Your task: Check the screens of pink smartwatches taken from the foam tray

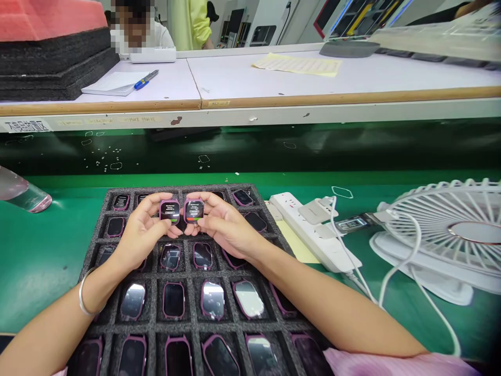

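In my left hand [145, 230] is a purple-framed smartwatch [169, 211], its screen lit with white text and a green strip at the bottom. My right hand [219, 222] grips a second smartwatch [194, 210], also lit, with red and green at the base of its screen. Both are held upright side by side, thumbs at their lower edges. Below them lies a dark foam tray [152, 297] divided into compartments. Several more purple watches sit in it, mostly dark-screened; a watch [121, 202] at the far left corner shows text. My hands and forearms hide some compartments.
Right of the tray lie a white power strip [309, 224] with plugs and cables, and a white fan [457, 230]. A clear bottle [27, 193] is at the left. Behind runs a raised shelf [235, 86] with foam blocks [55, 62], notepad and pen. Two people are beyond.
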Tool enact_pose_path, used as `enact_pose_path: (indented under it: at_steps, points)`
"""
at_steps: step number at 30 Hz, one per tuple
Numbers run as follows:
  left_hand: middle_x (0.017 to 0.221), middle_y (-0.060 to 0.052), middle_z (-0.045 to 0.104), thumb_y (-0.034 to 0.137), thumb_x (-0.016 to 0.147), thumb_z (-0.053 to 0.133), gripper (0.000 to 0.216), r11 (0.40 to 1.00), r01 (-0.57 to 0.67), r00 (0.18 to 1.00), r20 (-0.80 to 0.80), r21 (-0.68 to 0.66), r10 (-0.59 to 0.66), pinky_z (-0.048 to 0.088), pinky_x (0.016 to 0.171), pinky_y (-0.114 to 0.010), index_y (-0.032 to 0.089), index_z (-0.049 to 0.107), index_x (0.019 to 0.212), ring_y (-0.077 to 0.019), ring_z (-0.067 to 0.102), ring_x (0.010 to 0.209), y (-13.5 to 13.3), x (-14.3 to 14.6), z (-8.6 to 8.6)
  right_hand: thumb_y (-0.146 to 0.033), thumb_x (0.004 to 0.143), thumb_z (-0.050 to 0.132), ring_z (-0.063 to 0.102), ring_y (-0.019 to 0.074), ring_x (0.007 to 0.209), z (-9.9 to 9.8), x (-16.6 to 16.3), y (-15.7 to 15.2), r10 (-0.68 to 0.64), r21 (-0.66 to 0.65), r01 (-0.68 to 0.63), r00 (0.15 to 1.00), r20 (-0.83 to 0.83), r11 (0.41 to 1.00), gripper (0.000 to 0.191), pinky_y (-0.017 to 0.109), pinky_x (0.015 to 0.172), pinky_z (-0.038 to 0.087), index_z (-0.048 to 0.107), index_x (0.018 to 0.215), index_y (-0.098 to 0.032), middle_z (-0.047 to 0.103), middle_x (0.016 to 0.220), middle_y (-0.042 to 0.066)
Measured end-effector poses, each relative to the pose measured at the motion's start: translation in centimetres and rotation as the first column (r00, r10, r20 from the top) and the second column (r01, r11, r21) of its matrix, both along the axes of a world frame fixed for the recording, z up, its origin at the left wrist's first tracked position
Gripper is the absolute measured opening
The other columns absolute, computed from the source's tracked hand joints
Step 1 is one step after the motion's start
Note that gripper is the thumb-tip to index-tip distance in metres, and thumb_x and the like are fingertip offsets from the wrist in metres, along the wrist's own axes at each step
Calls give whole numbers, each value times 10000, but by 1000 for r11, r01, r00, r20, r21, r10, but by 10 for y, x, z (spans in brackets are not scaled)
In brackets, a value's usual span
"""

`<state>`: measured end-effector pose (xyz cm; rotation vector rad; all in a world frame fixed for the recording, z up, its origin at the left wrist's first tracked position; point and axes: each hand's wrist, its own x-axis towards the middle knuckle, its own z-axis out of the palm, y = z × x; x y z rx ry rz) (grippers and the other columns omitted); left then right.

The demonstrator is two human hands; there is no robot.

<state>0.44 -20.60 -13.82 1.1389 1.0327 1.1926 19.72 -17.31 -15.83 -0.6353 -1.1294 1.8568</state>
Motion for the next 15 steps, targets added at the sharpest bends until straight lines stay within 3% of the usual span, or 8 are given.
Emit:
enact_pose_path:
  at_steps: [15]
  points:
    - [1042,-20,691,69,701,669,439,998,21,1000,13,65,-22,605,654,-227,184,579,1115,-99,714,662,3,0,-6,-73,685,654,712,116,685,-1,-1,2,23,8,-23,1000,-15,1000,504,257,707,553,581,1167,-202,737,866,-24]
